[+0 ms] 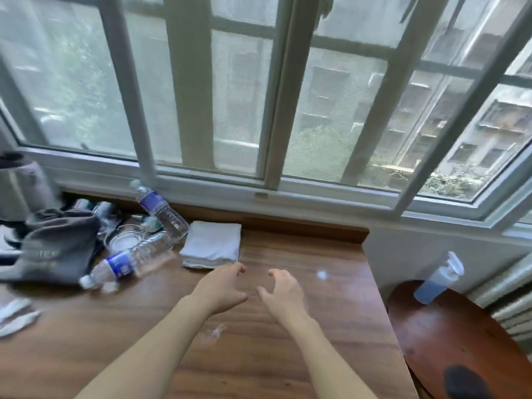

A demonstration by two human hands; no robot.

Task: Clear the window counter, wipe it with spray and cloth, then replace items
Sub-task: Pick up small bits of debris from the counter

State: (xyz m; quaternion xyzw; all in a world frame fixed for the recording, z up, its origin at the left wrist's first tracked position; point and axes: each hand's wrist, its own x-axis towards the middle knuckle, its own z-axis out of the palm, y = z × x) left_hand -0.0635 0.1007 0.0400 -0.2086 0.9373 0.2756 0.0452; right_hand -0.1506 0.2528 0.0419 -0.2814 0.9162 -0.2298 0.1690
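A folded white cloth lies on the wooden window counter, near the sill. My left hand hovers just in front of the cloth with fingers loosely curled, holding nothing. My right hand is beside it, also empty and relaxed. A spray bottle with blue liquid stands on a round wooden side table to the right of the counter. Two clear water bottles with blue labels lie at the left: one leans by the sill, the other lies on its side.
At the left sit a grey fabric bag, a glass ashtray and small clutter. White packets lie at the left edge. A window frame runs along the back. Small white specks dot the counter.
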